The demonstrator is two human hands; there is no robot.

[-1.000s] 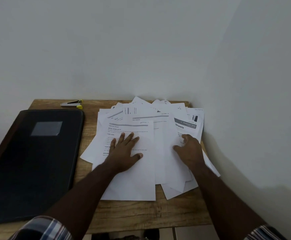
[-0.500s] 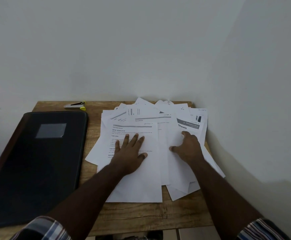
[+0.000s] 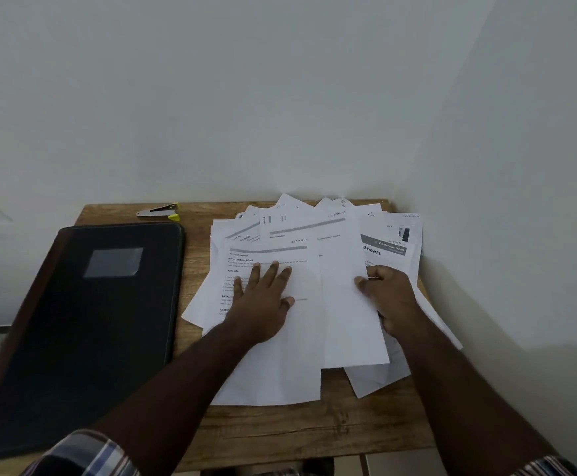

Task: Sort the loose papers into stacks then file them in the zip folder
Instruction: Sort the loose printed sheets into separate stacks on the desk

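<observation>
A messy pile of loose white printed papers [image 3: 335, 269] covers the right half of the wooden table. My left hand [image 3: 264, 297] lies flat, fingers spread, on the top sheet at the pile's left side. My right hand [image 3: 388, 297] rests on the pile's right part, its fingers curled at the edge of a sheet; whether it pinches the sheet I cannot tell. A black zip folder [image 3: 84, 324] lies shut on the left of the table, with a grey label window on its cover.
A small stapler [image 3: 159, 211] with a yellow tip lies at the table's [image 3: 314, 431] back edge, behind the folder. White walls close in the table at the back and right. The pile's right edge hangs over the table's right side.
Both hands stay on the pile. The right hand has slid a little toward the left and its fingers have curled at a sheet's edge. The view has shifted slightly.
</observation>
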